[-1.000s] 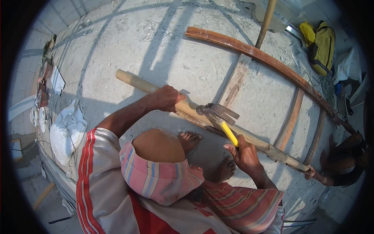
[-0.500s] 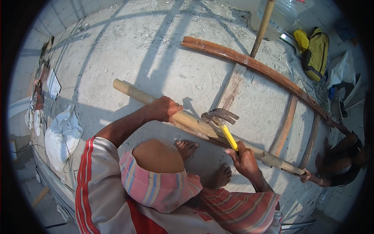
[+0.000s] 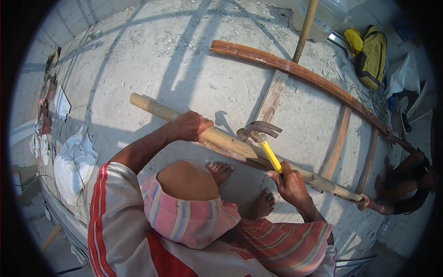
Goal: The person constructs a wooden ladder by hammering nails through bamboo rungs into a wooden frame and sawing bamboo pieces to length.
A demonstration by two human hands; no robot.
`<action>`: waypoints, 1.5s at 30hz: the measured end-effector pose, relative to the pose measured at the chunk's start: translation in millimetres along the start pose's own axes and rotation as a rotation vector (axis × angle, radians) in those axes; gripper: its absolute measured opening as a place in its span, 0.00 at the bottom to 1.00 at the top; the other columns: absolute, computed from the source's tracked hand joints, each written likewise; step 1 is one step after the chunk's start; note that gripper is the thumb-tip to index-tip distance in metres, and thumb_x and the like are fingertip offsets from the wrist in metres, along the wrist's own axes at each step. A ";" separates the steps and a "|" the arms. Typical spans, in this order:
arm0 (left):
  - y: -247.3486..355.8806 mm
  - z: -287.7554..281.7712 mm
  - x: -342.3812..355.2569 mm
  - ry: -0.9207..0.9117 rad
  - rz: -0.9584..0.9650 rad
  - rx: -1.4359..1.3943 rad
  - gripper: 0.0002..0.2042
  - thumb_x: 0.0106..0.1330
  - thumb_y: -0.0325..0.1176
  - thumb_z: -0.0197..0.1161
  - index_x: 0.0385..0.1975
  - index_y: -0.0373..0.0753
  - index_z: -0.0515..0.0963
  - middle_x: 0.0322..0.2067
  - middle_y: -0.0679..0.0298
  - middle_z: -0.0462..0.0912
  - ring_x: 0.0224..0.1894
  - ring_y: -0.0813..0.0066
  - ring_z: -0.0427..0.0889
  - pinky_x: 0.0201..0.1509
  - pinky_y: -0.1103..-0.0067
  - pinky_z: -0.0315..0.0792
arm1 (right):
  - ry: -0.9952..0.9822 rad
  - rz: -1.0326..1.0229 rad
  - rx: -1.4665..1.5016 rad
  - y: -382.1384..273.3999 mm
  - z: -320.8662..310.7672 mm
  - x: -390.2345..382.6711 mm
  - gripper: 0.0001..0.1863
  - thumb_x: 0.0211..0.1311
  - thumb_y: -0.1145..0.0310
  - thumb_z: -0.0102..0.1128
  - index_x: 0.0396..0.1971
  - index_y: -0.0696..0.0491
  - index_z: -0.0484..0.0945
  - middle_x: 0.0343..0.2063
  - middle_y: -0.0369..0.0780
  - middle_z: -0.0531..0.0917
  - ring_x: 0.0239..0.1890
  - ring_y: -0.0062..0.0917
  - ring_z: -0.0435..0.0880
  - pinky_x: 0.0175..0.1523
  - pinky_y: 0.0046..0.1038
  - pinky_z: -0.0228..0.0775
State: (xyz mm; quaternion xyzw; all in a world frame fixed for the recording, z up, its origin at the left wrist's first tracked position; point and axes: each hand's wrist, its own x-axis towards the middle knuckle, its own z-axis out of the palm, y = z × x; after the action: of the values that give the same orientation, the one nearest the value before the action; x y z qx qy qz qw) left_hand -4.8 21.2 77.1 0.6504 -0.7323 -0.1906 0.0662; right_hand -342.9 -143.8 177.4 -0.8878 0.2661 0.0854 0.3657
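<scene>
My left hand (image 3: pixel 191 126) is wrapped round a pale round wooden pole (image 3: pixel 154 107), which slants across in front of my knees and down to the right. In my right hand (image 3: pixel 291 187) is a claw hammer (image 3: pixel 270 156) with a yellow handle. Its steel head is just above the pole, between my two hands. Beneath the pole, the ends of a wooden crosspiece (image 3: pixel 272 101) and two thinner slats (image 3: pixel 339 143) (image 3: pixel 367 159) run up to a reddish-brown beam (image 3: pixel 263 56).
At the right a co-worker's hand (image 3: pixel 364 201) grips the pole's end, the other reaching the beam. An upright pole (image 3: pixel 304 32) and a clear plastic jug (image 3: pixel 325 18) stand beyond the beam, near a yellow bag (image 3: pixel 373 57). A white sack (image 3: pixel 76 166) lies at left.
The hammer head has risen slightly from the pole, its shadow now showing larger on the floor. My left hand keeps its hold; the whole view has shifted a little.
</scene>
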 end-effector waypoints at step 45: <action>1.8 -23.1 -4.2 0.022 -0.093 -0.160 0.27 0.41 0.44 0.77 0.38 0.37 0.74 0.29 0.52 0.82 0.34 0.50 0.82 0.36 0.62 0.75 | -0.086 0.037 -0.043 26.4 -12.7 33.1 0.25 0.66 0.48 0.54 0.40 0.59 0.68 0.17 0.54 0.75 0.21 0.52 0.76 0.28 0.45 0.66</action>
State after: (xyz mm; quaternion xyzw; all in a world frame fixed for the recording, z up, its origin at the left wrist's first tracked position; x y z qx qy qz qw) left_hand 2.1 21.0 99.6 0.6783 -0.6831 -0.2440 0.1171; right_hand -329.7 -181.8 159.1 -0.8860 0.2644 0.1361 0.3559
